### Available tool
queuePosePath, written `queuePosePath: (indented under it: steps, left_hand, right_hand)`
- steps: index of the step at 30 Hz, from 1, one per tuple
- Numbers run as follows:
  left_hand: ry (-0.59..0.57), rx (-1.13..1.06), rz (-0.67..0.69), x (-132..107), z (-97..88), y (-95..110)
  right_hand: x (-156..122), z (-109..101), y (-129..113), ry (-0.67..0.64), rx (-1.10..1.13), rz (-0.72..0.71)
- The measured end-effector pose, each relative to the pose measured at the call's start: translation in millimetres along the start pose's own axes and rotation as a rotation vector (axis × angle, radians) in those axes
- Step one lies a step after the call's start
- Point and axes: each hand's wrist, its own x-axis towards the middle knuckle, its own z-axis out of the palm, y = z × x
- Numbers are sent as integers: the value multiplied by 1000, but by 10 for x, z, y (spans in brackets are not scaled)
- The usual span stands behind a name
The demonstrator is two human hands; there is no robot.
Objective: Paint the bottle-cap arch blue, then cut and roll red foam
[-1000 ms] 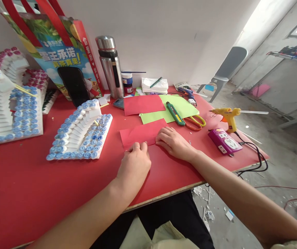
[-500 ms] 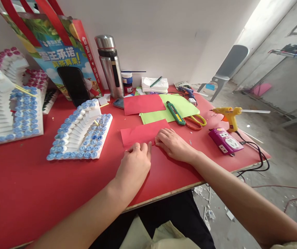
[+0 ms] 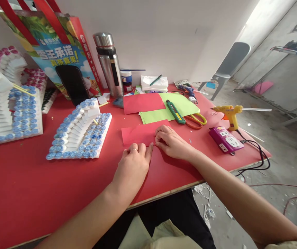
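Observation:
A strip of red paper [image 3: 140,134] lies flat on the red tabletop, its near edge under my fingers. My left hand [image 3: 135,162] has its fingers curled closed on that edge, a ring on one finger. Close beside it on the right, my right hand [image 3: 171,142] pinches the same near edge with thumb and bent fingers. The fingertips of both hands nearly meet, and they hide part of the edge. Just beyond lie another red sheet [image 3: 143,104] and green paper [image 3: 152,117], with a green utility knife [image 3: 175,112] and scissors [image 3: 195,120] on and by them.
Left stands a white model covered in blue paper rosettes [image 3: 79,133], with larger ones behind it. A steel thermos [image 3: 109,65], a phone [image 3: 72,84] and a shopping bag [image 3: 52,48] line the back. A yellow glue gun [image 3: 228,114] and purple power socket [image 3: 225,140] sit right.
My hands stay on the red paper's near edge with only slight finger shifts. My left hand's thumb and forefinger have moved slightly. The whole view has shifted a little.

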Motion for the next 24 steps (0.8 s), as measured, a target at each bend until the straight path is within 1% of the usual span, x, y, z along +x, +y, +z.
queuePosePath:
  steps: [3, 6, 12, 15, 21, 24]
  left_hand:
    - [15, -5, -4, -1, 11, -2]
    - [13, -7, -1, 3, 12, 15]
    - [-68, 1, -32, 53, -52, 78]
    - [-81, 4, -39, 69, -69, 89]
    - [-59, 2, -40, 87, -69, 103]
    - [-63, -2, -45, 97, -77, 105]
  right_hand:
    - [30, 21, -19, 16, 16, 55]
    - [45, 29, -19, 17, 32, 76]
    - [45, 31, -16, 28, 41, 102]
    - [40, 36, -13, 34, 42, 103]
    - [53, 56, 7, 48, 70, 95]
    - [24, 9, 68, 73, 121, 58]
